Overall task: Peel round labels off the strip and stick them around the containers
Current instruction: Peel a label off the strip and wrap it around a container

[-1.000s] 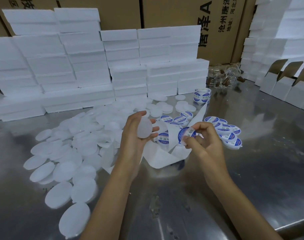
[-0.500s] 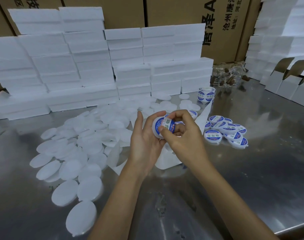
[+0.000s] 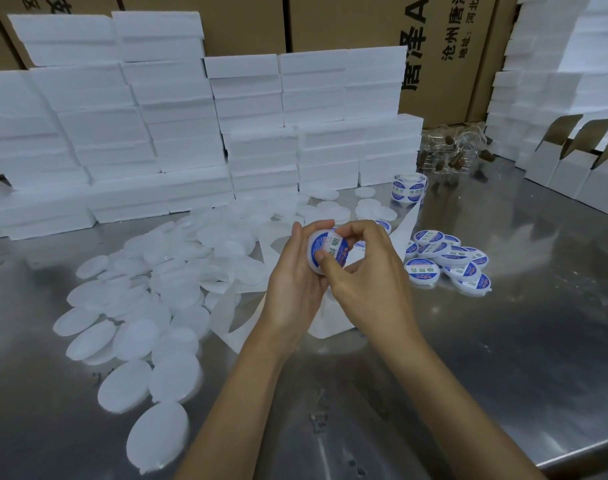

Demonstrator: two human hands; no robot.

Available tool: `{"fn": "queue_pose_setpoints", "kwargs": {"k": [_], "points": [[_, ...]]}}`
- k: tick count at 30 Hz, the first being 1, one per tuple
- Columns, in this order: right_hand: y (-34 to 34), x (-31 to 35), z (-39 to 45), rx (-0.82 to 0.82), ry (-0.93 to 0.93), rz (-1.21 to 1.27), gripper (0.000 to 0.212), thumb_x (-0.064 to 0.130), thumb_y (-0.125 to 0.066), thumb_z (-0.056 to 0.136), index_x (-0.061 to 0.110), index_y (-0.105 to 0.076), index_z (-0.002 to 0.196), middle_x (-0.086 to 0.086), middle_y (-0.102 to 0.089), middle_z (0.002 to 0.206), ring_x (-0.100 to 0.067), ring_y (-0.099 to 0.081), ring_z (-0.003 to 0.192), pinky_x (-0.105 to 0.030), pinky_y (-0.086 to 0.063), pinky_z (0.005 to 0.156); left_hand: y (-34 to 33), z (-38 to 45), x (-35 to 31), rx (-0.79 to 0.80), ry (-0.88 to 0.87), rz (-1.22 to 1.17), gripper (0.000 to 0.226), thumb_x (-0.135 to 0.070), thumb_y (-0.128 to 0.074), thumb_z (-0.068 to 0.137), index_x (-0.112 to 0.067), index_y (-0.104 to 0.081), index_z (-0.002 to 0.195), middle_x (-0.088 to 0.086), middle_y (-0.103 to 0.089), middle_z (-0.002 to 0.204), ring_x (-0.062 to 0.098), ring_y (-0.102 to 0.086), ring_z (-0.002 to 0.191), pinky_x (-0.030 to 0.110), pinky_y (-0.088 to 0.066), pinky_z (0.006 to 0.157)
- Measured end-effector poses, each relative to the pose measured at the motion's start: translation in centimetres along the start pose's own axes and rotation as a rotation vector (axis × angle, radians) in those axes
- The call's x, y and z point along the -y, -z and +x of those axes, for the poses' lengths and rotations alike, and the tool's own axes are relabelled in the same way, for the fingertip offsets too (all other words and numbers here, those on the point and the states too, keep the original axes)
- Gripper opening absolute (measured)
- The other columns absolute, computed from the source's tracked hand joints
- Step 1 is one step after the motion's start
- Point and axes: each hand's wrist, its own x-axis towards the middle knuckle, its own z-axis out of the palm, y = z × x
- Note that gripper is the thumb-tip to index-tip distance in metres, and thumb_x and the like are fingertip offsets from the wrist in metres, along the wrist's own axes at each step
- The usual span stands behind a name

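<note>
My left hand [image 3: 295, 282] grips a small round white container [image 3: 326, 252] above the middle of the steel table. A blue and white round label lies on its face. My right hand [image 3: 364, 271] curls over the container, its thumb pressing on the label and its fingers on the rim. The white backing strip [image 3: 408, 225] trails under both hands toward the label roll [image 3: 409, 187] farther back. Several plain white containers [image 3: 150, 306] are spread on the left. Several labelled ones [image 3: 447, 263] lie in a heap on the right.
Stacks of white foam boxes [image 3: 191, 126] line the back of the steel table [image 3: 503, 341], with cardboard cartons behind. Open white cartons [image 3: 572, 164] stand at the right. A clear bag of brown pieces [image 3: 451, 150] lies near the back right. The table's front edge runs at lower right.
My right hand lifted a peeled label off the strip and brought it onto the container in my left hand. Both hands now sit together, pressing the label down.
</note>
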Motion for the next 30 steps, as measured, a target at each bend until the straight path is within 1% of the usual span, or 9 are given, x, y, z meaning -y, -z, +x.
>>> {"fn": "queue_pose_setpoints", "kwargs": {"k": [4, 8, 11, 14, 17, 21, 24, 27, 30], "points": [[0.2, -0.8, -0.1, -0.033, -0.058, -0.06, 0.079, 0.062, -0.072, 0.073, 0.038, -0.027, 0.133, 0.02, -0.049, 0.109, -0.004, -0.055, 0.085, -0.029, -0.04, 0.071, 0.3, -0.1, -0.2, -0.022, 0.008, -0.123, 0.054, -0.046, -0.031, 0.104, -0.005, -0.054, 0.131, 0.028, -0.058, 0.132, 0.043, -0.049, 0.134, 0.049, -0.034, 0.118], [0.0, -1.2, -0.6, -0.052, -0.008, -0.24, 0.057, 0.089, -0.053, 0.065, 0.042, -0.033, 0.09, 0.021, -0.048, 0.086, -0.001, -0.048, 0.068, -0.027, -0.032, 0.056, 0.5, 0.0, 0.0, 0.003, 0.047, -0.228, 0.056, -0.051, -0.033, 0.103, -0.007, -0.057, 0.13, 0.026, -0.061, 0.132, 0.035, -0.058, 0.122, 0.047, -0.034, 0.118], [-0.2, -1.3, -0.7, -0.117, 0.082, -0.328, 0.055, 0.088, -0.044, 0.072, 0.036, -0.029, 0.067, 0.014, -0.044, 0.061, 0.0, -0.043, 0.054, -0.024, -0.025, 0.049, 0.5, 0.1, 0.2, 0.03, 0.082, -0.242, 0.058, -0.054, -0.033, 0.102, -0.008, -0.058, 0.127, 0.025, -0.061, 0.133, 0.035, -0.058, 0.123, 0.048, -0.033, 0.118], [-0.2, -1.6, -0.4, -0.101, 0.081, -0.349, 0.053, 0.08, -0.039, 0.083, 0.031, -0.031, 0.065, 0.01, -0.037, 0.051, -0.015, -0.051, 0.056, -0.029, -0.029, 0.053, 0.3, 0.1, 0.3, 0.052, 0.1, -0.235, 0.058, -0.055, -0.033, 0.101, -0.009, -0.058, 0.126, 0.025, -0.059, 0.137, 0.034, -0.058, 0.125, 0.044, -0.039, 0.114], [-0.5, -2.1, -0.1, -0.132, 0.11, -0.318, 0.04, 0.06, -0.039, 0.097, 0.028, -0.041, 0.073, 0.009, -0.041, 0.05, -0.022, -0.054, 0.059, -0.032, -0.034, 0.054, 0.1, 0.2, 0.4, 0.057, 0.1, -0.231, 0.053, -0.051, -0.038, 0.099, -0.01, -0.058, 0.125, 0.023, -0.06, 0.137, 0.031, -0.06, 0.124, 0.038, -0.043, 0.106], [-0.8, -2.9, -0.1, -0.149, 0.115, -0.283, 0.044, 0.041, -0.035, 0.104, 0.014, -0.064, 0.083, -0.007, -0.064, 0.067, -0.033, -0.061, 0.067, -0.038, -0.044, 0.058, -0.1, 0.4, 0.7, 0.016, 0.083, -0.176, 0.049, -0.045, -0.032, 0.104, -0.008, -0.062, 0.117, 0.019, -0.066, 0.129, 0.028, -0.065, 0.118, 0.032, -0.054, 0.094], [-0.7, -3.0, -0.3, -0.115, 0.05, -0.303, 0.054, 0.061, -0.032, 0.098, 0.022, -0.053, 0.069, 0.001, -0.057, 0.059, -0.029, -0.059, 0.065, -0.037, -0.043, 0.058, -0.4, 0.5, 1.0, -0.005, 0.065, -0.106, 0.052, -0.046, -0.028, 0.105, -0.007, -0.062, 0.115, 0.018, -0.069, 0.121, 0.028, -0.067, 0.114, 0.031, -0.057, 0.09], [-0.9, -3.0, -0.3, -0.11, -0.035, -0.403, 0.071, 0.09, -0.025, 0.077, 0.022, -0.037, 0.059, 0.003, -0.048, 0.053, -0.026, -0.054, 0.061, -0.034, -0.04, 0.058, -1.0, 0.3, 0.9, 0.033, 0.066, -0.06, 0.066, -0.052, -0.032, 0.096, -0.001, -0.052, 0.132, 0.025, -0.062, 0.132, 0.038, -0.057, 0.128, 0.041, -0.049, 0.103], [-1.1, -3.3, -0.2, -0.169, -0.023, -0.358, 0.07, 0.087, -0.029, 0.08, 0.022, -0.033, 0.052, 0.003, -0.04, 0.044, -0.021, -0.046, 0.052, -0.03, -0.031, 0.051, -1.0, 0.2, 0.9, 0.083, 0.069, -0.086, 0.068, -0.049, -0.028, 0.1, 0.004, -0.046, 0.139, 0.026, -0.061, 0.133, 0.037, -0.056, 0.13, 0.044, -0.044, 0.11]]}}
